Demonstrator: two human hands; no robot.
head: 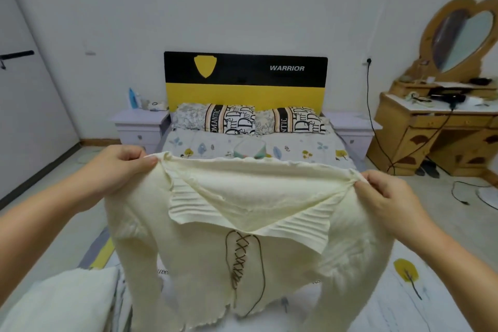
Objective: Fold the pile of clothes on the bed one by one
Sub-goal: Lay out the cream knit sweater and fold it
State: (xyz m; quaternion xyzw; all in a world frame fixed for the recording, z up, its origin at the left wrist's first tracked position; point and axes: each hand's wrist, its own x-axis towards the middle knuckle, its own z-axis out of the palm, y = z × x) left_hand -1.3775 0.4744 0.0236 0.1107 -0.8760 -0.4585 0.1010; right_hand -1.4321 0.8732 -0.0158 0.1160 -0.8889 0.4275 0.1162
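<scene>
- My left hand [122, 160] pinches one shoulder of the cream ribbed knit sweater with dark front lacing [242, 245].
- The sweater hangs spread between my hands, above the bed with the leaf-print sheet [431, 299].
- My right hand [382, 191] pinches the other shoulder.

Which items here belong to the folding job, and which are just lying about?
Job: cream sweater, held up by left hand and right hand; bed.
Lying about: pillows, nightstand, dressing table, heart mirror.
</scene>
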